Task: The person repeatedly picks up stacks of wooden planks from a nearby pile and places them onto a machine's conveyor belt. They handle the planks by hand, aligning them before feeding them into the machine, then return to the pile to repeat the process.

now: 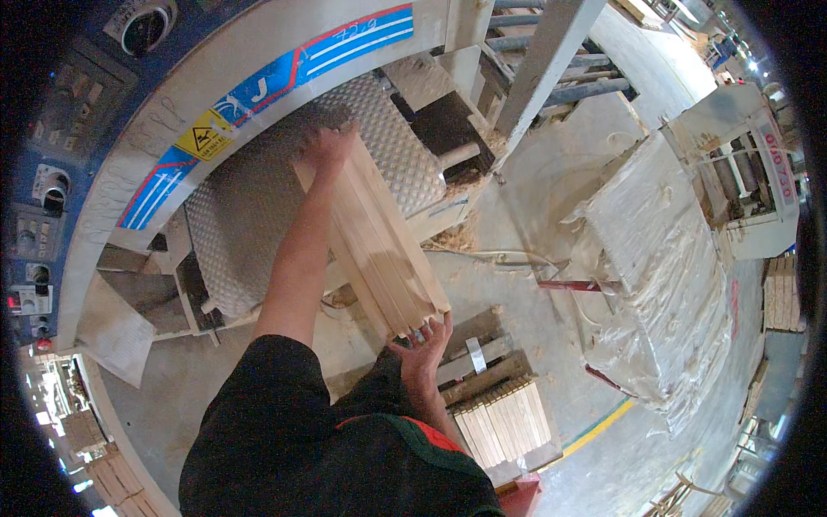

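Observation:
A stack of pale wooden boards (379, 233) slants from a textured feed belt (258, 224) toward my body. Its far end lies on or just over the belt. Out at that far end, my left hand (329, 148) grips the boards, its fingers partly lost in shadow. At the near end my right hand (424, 345) holds them, with fingers bent up against the board ends. Between the two hands the boards stay side by side in one bundle.
Behind the belt rises a machine housing (353, 39) with a yellow warning sign (205, 135); a control panel (52, 198) is at left. More boards (504, 422) are stacked low beside my right arm. A plastic-wrapped load (655, 250) stands at right.

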Action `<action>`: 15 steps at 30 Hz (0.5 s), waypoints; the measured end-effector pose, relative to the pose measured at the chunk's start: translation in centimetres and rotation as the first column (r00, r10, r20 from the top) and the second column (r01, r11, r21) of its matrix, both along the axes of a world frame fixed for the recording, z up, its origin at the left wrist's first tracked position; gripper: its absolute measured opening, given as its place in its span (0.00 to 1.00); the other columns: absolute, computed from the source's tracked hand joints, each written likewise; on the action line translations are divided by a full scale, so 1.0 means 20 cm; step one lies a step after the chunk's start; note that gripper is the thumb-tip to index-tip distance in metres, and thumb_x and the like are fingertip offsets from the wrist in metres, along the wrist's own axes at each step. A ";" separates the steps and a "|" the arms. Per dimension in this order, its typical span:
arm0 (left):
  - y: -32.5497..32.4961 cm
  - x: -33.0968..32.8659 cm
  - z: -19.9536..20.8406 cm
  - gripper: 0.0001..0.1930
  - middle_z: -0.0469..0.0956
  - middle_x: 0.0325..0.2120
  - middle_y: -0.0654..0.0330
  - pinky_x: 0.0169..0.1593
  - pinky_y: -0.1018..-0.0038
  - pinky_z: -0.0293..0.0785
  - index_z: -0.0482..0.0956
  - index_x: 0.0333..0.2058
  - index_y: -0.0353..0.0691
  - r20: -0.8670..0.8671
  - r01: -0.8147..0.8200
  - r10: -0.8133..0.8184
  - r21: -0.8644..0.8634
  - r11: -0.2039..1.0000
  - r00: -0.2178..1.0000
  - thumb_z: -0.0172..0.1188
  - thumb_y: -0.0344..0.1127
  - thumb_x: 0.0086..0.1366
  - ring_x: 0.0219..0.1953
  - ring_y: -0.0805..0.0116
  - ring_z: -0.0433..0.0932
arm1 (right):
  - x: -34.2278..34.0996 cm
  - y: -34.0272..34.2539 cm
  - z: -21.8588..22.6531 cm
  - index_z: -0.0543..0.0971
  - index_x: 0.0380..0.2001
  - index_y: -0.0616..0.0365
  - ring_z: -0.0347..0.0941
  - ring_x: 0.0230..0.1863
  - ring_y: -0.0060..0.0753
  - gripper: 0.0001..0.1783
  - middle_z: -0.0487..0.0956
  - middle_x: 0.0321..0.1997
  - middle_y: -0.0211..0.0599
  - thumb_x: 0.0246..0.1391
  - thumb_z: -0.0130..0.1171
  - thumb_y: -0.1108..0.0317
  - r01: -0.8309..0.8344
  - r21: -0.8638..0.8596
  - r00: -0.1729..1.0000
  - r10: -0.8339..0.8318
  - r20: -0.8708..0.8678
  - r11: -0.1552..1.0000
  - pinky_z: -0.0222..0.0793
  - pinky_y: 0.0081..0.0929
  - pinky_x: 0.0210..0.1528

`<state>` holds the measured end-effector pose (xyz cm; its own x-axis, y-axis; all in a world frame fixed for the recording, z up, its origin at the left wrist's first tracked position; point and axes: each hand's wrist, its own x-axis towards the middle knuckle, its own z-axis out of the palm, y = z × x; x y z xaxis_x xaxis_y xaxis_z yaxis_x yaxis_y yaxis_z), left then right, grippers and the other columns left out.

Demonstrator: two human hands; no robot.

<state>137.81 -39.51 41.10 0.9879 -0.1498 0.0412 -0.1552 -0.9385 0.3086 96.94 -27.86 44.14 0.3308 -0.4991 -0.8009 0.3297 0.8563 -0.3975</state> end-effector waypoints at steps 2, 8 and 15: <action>-0.01 -0.03 0.00 0.48 0.56 0.60 0.43 0.58 0.32 0.36 0.66 0.56 0.42 0.064 -0.038 0.037 0.006 0.999 0.997 0.51 0.74 0.45 0.62 0.40 0.51 | 0.03 0.00 0.04 0.48 0.62 0.34 0.57 0.53 0.55 0.37 0.55 0.57 0.46 0.52 0.48 0.44 0.001 -0.015 0.999 -0.001 -0.033 1.000 0.57 0.72 0.47; 0.05 -0.21 0.01 0.51 0.48 0.62 0.41 0.57 0.30 0.32 0.56 0.61 0.42 0.259 0.124 -0.139 0.072 0.990 0.956 0.55 0.71 0.44 0.64 0.37 0.44 | 0.11 -0.02 0.07 0.47 0.63 0.33 0.57 0.53 0.55 0.38 0.56 0.56 0.46 0.51 0.49 0.47 -0.029 -0.057 0.999 0.027 -0.021 0.998 0.59 0.69 0.48; 0.21 -0.68 -0.02 0.51 0.40 0.63 0.38 0.54 0.26 0.27 0.47 0.64 0.44 0.213 0.254 -0.241 -0.037 0.966 0.947 0.53 0.69 0.49 0.66 0.37 0.33 | 0.18 -0.04 0.08 0.46 0.63 0.32 0.53 0.58 0.60 0.39 0.54 0.59 0.47 0.50 0.49 0.49 -0.024 -0.088 0.999 0.026 0.026 0.996 0.59 0.71 0.48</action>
<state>124.19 -35.33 40.63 0.8892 -0.3793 0.2559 -0.4463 -0.8422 0.3026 100.58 -28.70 45.82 0.3651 -0.5581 -0.7451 0.3200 0.8268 -0.4625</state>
